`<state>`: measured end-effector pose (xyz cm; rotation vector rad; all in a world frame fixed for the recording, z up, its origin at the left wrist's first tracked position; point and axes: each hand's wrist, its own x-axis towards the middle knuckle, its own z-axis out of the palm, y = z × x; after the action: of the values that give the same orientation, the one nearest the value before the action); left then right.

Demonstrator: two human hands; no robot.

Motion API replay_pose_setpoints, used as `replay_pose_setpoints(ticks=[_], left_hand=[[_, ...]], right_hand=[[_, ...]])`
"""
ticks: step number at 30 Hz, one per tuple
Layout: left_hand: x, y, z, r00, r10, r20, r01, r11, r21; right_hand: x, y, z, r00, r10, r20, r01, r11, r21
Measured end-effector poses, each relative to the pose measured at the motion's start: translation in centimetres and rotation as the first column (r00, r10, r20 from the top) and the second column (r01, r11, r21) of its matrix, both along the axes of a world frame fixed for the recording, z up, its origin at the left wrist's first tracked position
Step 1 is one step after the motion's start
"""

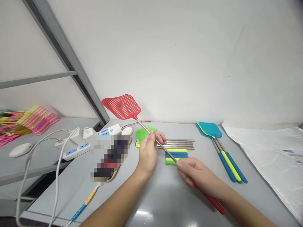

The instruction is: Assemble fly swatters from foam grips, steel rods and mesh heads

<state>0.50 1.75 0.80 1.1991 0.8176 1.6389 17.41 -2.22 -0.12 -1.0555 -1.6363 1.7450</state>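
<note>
A red fly swatter is held slantwise above the table, its perforated head up at the left. My left hand is closed around its thin metal rod, thumb along the rod. Lower down, my right hand grips the swatter where the rod meets the red handle, which sticks out below the palm. Behind my left hand lie green swatter heads, partly hidden. Several loose metal rods rest side by side, with yellow-green and blue handle grips in front of them.
At the right lie several assembled blue and yellow swatters, beside a white plastic bag. On the left are power strips, white cables, a white mouse, a blurred-out phone-like object and striped pink-yellow mesh.
</note>
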Motion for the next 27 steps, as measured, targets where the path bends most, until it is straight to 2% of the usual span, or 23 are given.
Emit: replay_pose_setpoints(ticks=[5, 9, 12, 17, 23, 27], left_hand=[[0.3, -0.3, -0.6, 0.999, 0.023, -0.046, -0.025, 0.999, -0.032], [1.9, -1.9, -1.7, 0.96, -0.166, -0.226, 0.15, 0.985, -0.083], [2.9, -2.9, -2.2, 0.933, -0.22, -0.285, 0.203, 0.975, -0.086], [3.3, -3.2, -2.0, 0.961, -0.162, -0.226, 0.145, 0.985, -0.09], [2.7, -2.7, -1.4, 0.984, -0.088, -0.158, 0.085, 0.996, -0.023], [1.6, -1.1, -0.8, 0.999, 0.039, -0.012, -0.04, 0.999, -0.029]], right_hand=[[0.5, -0.1, -0.3, 0.999, 0.004, 0.037, -0.004, 1.0, 0.004], [0.8, 0.2, -0.4, 0.999, -0.042, 0.027, 0.041, 0.999, 0.028], [0.9, 0.4, -0.4, 0.998, -0.056, 0.013, 0.056, 0.998, 0.031], [0.7, 0.5, -0.2, 0.998, -0.056, 0.013, 0.056, 0.998, 0.04], [0.2, 0.4, 0.1, 1.0, -0.029, -0.006, 0.029, 0.999, 0.044], [0.0, 0.2, 0.2, 1.0, -0.007, 0.024, 0.006, 1.0, 0.03]])
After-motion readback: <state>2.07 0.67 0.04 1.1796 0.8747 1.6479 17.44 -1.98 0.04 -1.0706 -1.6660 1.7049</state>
